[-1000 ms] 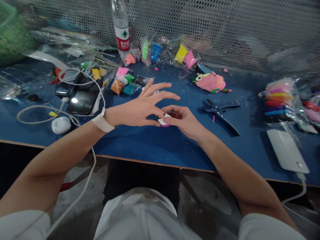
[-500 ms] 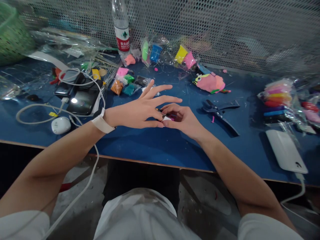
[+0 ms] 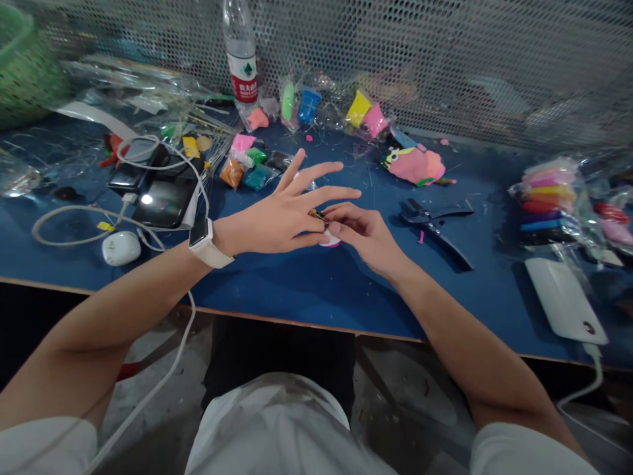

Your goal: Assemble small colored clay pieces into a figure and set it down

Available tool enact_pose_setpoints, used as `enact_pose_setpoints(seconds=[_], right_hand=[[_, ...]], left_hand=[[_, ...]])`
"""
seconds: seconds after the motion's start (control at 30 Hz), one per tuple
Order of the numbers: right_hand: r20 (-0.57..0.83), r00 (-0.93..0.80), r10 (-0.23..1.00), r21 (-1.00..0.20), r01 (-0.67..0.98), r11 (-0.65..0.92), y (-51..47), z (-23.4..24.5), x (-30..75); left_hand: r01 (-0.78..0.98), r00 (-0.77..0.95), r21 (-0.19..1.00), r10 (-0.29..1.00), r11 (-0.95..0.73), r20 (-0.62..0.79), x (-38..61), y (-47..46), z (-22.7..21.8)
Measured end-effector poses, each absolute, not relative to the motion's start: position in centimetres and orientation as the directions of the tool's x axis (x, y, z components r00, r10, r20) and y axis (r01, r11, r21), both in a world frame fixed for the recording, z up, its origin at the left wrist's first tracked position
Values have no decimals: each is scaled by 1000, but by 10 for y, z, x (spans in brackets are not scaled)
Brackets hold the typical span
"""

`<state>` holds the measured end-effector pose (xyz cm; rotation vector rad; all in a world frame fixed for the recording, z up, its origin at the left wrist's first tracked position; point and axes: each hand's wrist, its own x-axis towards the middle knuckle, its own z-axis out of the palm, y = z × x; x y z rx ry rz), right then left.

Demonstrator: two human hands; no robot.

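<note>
Over the front middle of the blue table, my left hand [image 3: 291, 218] and my right hand [image 3: 363, 234] meet at the fingertips. The left thumb and index finger close around a thin dark metal tool [image 3: 319, 216] with a gold-toned part. Most of it is hidden, so its kind is unclear. The other left fingers are stretched out and spread. Between my right thumb and bent fingers is a small white and pink piece [image 3: 331, 240], apparently modelling clay, right by the metal tool's tip.
Dark-handled pliers [image 3: 435, 227] lie right of my hands, below a pink clay fish [image 3: 415, 163]. Clay packets [image 3: 247, 161], a water bottle [image 3: 243, 66] and a mesh panel [image 3: 445, 59] are behind. Cabled phones [image 3: 168, 191] lie left; a white power bank [image 3: 564, 300] lies right.
My left wrist has turned slightly, showing more of the watch face. My right thumb has shifted, and the white and pink piece now shows lower, beneath the fingertips.
</note>
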<state>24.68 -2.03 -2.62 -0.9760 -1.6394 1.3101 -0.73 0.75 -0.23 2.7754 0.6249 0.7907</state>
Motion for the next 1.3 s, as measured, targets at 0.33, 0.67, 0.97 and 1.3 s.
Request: enact_pose_setpoints(seconds=[0.33, 0.67, 0.97, 1.3], right_hand=[[305, -254, 918, -934, 108, 340, -20, -28, 247], [526, -140, 839, -806, 233, 544, -25, -33, 244], [569, -178, 803, -804, 80, 589, -19, -40, 245], [521, -46, 852, -848, 88, 523, -22, -38, 240]], left_hand=[[424, 606, 323, 530, -846, 593, -2, 8, -13], [472, 468, 383, 594, -794, 655, 6, -1, -21], [460, 467, 371, 575, -807, 672, 6, 2, -18], [444, 439, 382, 569, -810, 696, 14, -4, -25]])
